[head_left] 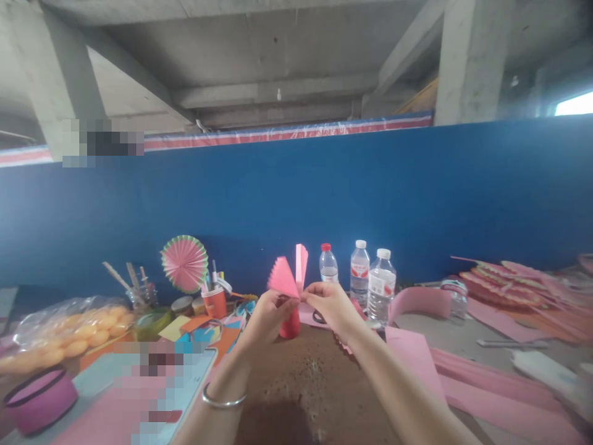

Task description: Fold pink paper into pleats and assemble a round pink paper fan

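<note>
Pleated pink paper (283, 278) fans out above my left hand (273, 312), whose fingers are closed on its lower end. My right hand (327, 300) pinches the base of the narrow upright folded part of the paper, close beside the left fingertips. A red container (290, 326) stands on the brown table (296, 383) just below and behind my hands. Dark scissor handles (319, 317) show partly behind my right hand.
Three plastic bottles (359, 275) stand behind my right hand. Pink sheets (412, 358) and folded fans (504, 284) lie on the right. On the left are an orange cup of pens (215, 303), a round fan (184, 264), a bag of orange balls (83, 327) and a purple ring (41, 402).
</note>
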{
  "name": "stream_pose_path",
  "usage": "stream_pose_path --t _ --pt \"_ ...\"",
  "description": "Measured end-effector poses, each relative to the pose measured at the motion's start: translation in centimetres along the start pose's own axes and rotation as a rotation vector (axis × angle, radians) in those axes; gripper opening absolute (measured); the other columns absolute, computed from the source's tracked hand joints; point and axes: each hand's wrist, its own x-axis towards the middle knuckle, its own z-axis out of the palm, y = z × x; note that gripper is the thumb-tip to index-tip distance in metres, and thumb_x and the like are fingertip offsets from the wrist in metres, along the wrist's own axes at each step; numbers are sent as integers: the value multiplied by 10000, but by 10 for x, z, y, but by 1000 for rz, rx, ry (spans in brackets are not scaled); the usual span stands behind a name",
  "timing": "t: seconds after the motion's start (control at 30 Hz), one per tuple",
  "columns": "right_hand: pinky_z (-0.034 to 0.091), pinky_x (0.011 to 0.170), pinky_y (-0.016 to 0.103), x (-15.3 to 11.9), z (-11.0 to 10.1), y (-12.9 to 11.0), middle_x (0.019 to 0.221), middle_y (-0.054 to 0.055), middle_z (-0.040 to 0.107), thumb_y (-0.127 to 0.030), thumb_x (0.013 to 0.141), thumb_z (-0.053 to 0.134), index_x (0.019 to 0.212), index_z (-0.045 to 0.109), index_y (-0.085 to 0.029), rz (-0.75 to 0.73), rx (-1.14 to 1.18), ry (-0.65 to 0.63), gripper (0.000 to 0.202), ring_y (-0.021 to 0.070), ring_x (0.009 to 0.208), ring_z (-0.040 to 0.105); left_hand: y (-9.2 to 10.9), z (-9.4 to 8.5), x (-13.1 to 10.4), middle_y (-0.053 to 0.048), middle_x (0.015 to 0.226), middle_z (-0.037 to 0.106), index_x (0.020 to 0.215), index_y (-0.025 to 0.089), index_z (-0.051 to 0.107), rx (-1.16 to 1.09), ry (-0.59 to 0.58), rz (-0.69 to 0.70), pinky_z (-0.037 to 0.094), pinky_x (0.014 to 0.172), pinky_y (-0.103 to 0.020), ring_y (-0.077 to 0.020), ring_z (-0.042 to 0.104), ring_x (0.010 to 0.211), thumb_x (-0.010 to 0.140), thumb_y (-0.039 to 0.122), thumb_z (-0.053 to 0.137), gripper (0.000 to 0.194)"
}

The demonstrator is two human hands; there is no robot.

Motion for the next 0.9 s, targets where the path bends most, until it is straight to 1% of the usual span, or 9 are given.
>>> stream_pose_path --t 0.1,0.17,0.23,0.3,0.37,0.47,0.6,0.73,0.9 --pt "183 391 209 -2 1 -1 458 -63 348 -292 733 545 651 608 -149 -43 -12 -27 177 57 396 257 -3 0 0 60 526 427 689 131 556 -188 11 -8 288 457 -185 -57 369 458 715 363 644 250" --pt "193 398 209 -4 2 -2 458 -60 360 -276 750 521 654 613 -153 -76 -13 -40 181 61 397 262 -1 0 -1 45 579 485 791 136 580 -355 27 -27 314 460 -171 -58 421 482 680 331 698 254" --pt "219 411 209 -6 3 -4 462 -54 392 -243 757 497 662 622 -156 -105 -20 -38 180 64 400 281 2 0 -3 29 641 536 853 148 585 -486 22 -48 323 447 -149 -48 445 493 657 291 729 282" --pt "256 436 206 -9 5 -6 493 -42 449 -206 755 476 683 635 -157 -134 -45 -33 181 70 424 328 6 0 -4 28 662 552 852 151 592 -586 21 -68 323 430 -122 -30 444 484 637 261 750 288" --pt "289 466 202 -12 6 -9 544 -27 506 -185 754 462 710 642 -156 -160 -73 -38 187 80 472 388 7 0 -4 43 620 530 825 138 605 -657 31 -98 322 415 -100 -9 422 456 624 247 762 278" --pt "315 489 198 -16 8 -12 583 -17 544 -207 771 468 740 640 -157 -184 -96 -64 182 90 518 434 6 0 -4 48 589 511 795 120 620 -735 55 -147 352 420 -91 -3 426 450 620 240 765 257" --pt "324 475 196 -19 10 -15 539 -18 555 -230 791 474 726 619 -164 -191 -105 -86 172 89 485 449 2 0 -3 28 640 545 723 127 602 -788 92 -141 403 453 -100 -26 494 516 602 239 772 237" --pt "318 454 197 -20 14 -15 483 -29 539 -234 795 473 718 607 -170 -191 -121 -96 167 88 442 442 2 -1 -4 33 626 544 682 131 573 -787 119 -139 397 423 -95 -26 498 493 563 247 790 274" --pt "315 453 198 -19 15 -12 474 -34 529 -230 796 471 723 606 -173 -186 -117 -92 164 86 430 432 3 -2 -4 36 606 546 690 129 567 -782 137 -144 387 403 -95 -23 493 466 562 259 792 289"
